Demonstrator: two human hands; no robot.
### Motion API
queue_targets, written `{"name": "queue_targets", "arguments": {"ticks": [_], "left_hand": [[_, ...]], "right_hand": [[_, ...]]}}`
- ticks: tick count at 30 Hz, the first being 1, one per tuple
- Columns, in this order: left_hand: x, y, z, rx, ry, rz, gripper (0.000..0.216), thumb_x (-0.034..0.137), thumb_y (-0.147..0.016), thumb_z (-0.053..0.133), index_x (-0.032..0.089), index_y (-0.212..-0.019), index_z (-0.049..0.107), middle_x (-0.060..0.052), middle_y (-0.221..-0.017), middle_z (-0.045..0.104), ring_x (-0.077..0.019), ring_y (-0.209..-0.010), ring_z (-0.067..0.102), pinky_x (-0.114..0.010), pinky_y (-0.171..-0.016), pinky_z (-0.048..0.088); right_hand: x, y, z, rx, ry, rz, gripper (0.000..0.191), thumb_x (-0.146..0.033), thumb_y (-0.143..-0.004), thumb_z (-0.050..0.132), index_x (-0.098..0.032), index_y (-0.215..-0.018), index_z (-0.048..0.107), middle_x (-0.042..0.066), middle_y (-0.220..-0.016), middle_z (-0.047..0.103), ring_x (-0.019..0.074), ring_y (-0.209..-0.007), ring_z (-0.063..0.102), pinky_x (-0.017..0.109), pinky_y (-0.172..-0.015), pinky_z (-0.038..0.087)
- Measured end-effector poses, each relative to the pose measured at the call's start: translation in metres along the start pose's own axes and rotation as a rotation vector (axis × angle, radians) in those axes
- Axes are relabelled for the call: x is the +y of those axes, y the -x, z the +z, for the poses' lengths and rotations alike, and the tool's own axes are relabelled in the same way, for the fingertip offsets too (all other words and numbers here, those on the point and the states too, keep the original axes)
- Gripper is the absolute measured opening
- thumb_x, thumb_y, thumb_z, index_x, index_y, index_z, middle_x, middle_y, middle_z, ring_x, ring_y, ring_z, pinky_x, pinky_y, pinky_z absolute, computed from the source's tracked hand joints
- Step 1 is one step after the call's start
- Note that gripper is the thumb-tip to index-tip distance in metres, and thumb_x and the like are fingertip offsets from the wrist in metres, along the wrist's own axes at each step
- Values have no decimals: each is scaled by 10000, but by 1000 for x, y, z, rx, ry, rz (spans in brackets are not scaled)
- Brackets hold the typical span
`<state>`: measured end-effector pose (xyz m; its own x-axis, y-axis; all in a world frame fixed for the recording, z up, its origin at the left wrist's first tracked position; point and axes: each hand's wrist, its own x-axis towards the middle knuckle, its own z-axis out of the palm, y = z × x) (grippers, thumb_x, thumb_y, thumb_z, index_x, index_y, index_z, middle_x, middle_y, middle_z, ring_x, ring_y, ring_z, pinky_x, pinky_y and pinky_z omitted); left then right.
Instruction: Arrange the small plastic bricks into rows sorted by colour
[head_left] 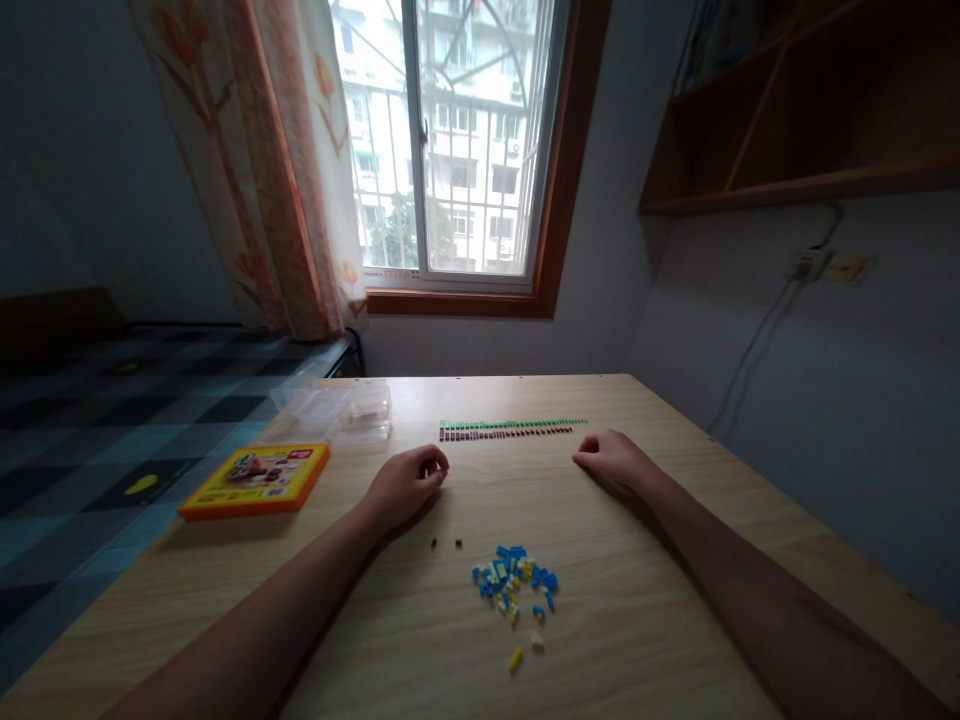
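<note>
My left hand [409,485] rests on the table with its fingers curled in, close to the left end of a row of small brown bricks [491,435]. Whether anything is inside those fingers is hidden. Thumb and fingertips of my right hand [615,458] are pressed together just off the right end of that row; anything held there is too small to make out. Behind the brown row runs a parallel row of green bricks [510,424]. Two loose brown bricks [458,543] lie nearer me. A loose pile of blue, cream and yellow bricks [514,575] sits between my forearms.
An orange and yellow flat box [259,480] lies at the left of the wooden table [645,620]. Behind it stand clear plastic trays [337,410]. A bed [150,400] adjoins on the left. Past the table are a window and wall; a cable [750,345] hangs at right.
</note>
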<state>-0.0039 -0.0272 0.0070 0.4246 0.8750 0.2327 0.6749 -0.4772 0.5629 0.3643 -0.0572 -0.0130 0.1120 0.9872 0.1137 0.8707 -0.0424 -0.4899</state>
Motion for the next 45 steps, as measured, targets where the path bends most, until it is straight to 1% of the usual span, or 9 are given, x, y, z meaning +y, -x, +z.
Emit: {"name": "queue_targets", "arguments": {"ticks": [2,7,12,18,22,27,31,37,45], "left_hand": [[-1,0,0,-1,-1,3,182,288,-776,530,187,-834,670,-4,-704,643,-148,-654,559,-249,-615,369],[-4,-1,2,-2,-11,10,184,281,-776,527,186,-838,672,0,-694,632,-146,-648,555,-249,-619,370],[-4,0,2,4,-13,13,180,278,-779,530,186,-837,673,-1,-698,638,-143,-650,558,-244,-614,368],[-2,0,1,1,-16,5,177,270,-776,532,187,-839,675,-1,-704,643,-142,-651,558,-243,-615,370],[-3,-1,2,5,-28,14,180,271,-782,526,185,-839,675,-4,-713,645,-141,-660,562,-242,-620,372],[-3,-1,2,-1,-34,14,186,288,-783,531,191,-844,677,0,-713,649,-144,-658,566,-243,-614,369],[-1,0,1,-2,-35,3,189,288,-784,528,192,-845,679,-1,-714,654,-143,-656,568,-242,-612,366],[0,-1,0,-6,-38,0,178,269,-778,526,188,-832,675,-4,-711,649,-142,-661,568,-239,-617,368],[2,0,-1,-9,-38,-6,175,274,-777,526,191,-827,671,-4,-712,654,-142,-660,572,-240,-621,370]], "right_hand": [[2,0,-6,-14,1,-25,198,-337,-731,641,-175,-766,750,51,-763,742,188,-715,657,247,-600,420],[6,4,-22,-61,70,-192,237,-314,-796,573,-202,-852,775,34,-802,752,173,-706,646,248,-630,417],[6,8,-22,-64,101,-252,260,-332,-805,574,-215,-908,783,36,-801,751,159,-653,623,242,-592,405],[0,11,-22,-36,134,-303,246,-314,-810,569,-233,-895,786,38,-877,754,175,-757,648,237,-648,434],[5,6,-22,3,205,-292,263,-336,-844,547,-246,-913,783,38,-917,758,189,-813,665,248,-696,449],[21,-9,-11,104,225,-173,323,-398,-898,496,-276,-1043,758,41,-1031,749,209,-919,677,271,-778,477],[26,-18,-1,171,239,-128,338,-447,-920,473,-316,-1083,739,29,-1068,740,215,-973,670,279,-809,483],[28,-21,6,201,242,-109,343,-476,-932,455,-343,-1088,730,2,-1094,731,215,-986,669,284,-789,492],[28,-22,6,205,248,-90,342,-476,-935,450,-360,-1110,719,-7,-1128,721,212,-1003,662,284,-797,499]]}}
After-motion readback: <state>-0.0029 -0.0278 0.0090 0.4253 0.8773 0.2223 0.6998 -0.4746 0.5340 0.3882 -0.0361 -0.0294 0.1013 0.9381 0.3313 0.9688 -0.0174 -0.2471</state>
